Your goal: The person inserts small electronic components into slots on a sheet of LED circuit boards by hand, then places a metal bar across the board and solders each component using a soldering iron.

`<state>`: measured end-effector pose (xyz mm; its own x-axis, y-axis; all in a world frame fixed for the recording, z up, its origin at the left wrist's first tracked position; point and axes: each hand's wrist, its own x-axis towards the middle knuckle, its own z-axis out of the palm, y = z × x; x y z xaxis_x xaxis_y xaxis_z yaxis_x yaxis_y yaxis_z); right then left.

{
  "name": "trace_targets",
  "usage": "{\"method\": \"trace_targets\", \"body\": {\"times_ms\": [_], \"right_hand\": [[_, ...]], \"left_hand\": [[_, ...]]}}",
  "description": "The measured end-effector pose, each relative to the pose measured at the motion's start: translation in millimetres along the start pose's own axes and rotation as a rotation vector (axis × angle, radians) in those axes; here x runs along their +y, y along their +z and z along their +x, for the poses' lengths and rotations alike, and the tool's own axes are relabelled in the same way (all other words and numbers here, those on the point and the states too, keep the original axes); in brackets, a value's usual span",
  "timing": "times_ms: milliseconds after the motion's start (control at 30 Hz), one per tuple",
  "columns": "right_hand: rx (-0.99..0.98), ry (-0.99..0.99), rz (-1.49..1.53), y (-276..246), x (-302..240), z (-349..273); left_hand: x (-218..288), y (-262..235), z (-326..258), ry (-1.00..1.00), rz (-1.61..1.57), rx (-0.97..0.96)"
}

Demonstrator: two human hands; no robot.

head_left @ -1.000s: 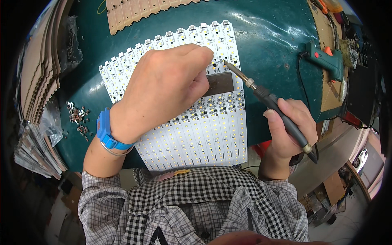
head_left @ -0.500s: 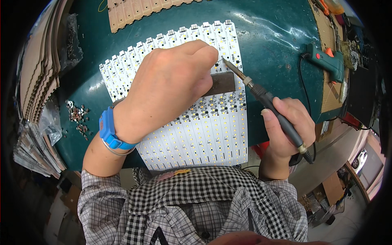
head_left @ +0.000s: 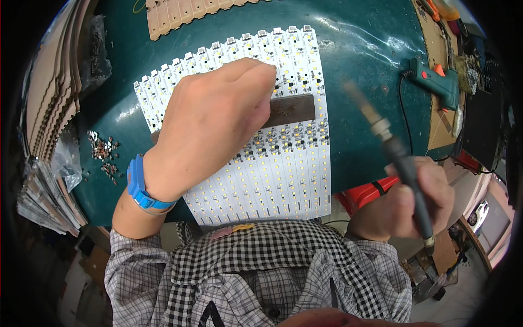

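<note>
Where boards [head_left: 261, 185] end, green tabletop [head_left: 359, 152] spreads.

Has a bar [head_left: 294, 110] across circuit boards [head_left: 261, 185], loose parts [head_left: 102, 148] at nine o'clock, cardboard [head_left: 53, 76] at ten, glue gun [head_left: 434, 84] past two.

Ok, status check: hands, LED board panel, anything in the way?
Right hand gripping soldering iron, right of the LED board panel. Left hand curled over panel, fingertips hidden. Dark flat bar and left hand cover part of it.
</note>
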<state>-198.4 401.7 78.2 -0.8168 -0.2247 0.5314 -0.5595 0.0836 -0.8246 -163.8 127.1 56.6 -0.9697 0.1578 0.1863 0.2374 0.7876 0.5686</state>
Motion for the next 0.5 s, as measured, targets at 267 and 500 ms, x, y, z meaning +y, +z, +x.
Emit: {"method": "trace_targets", "body": {"times_ms": [267,500], "right_hand": [[-0.078,0.060,-0.139,22,22,-9],[-0.127,0.041,-0.177,27,27,-7]], "left_hand": [[2,11,6,0.012,-0.018,0.037],[1,11,8,0.005,0.015,0.007]]}}
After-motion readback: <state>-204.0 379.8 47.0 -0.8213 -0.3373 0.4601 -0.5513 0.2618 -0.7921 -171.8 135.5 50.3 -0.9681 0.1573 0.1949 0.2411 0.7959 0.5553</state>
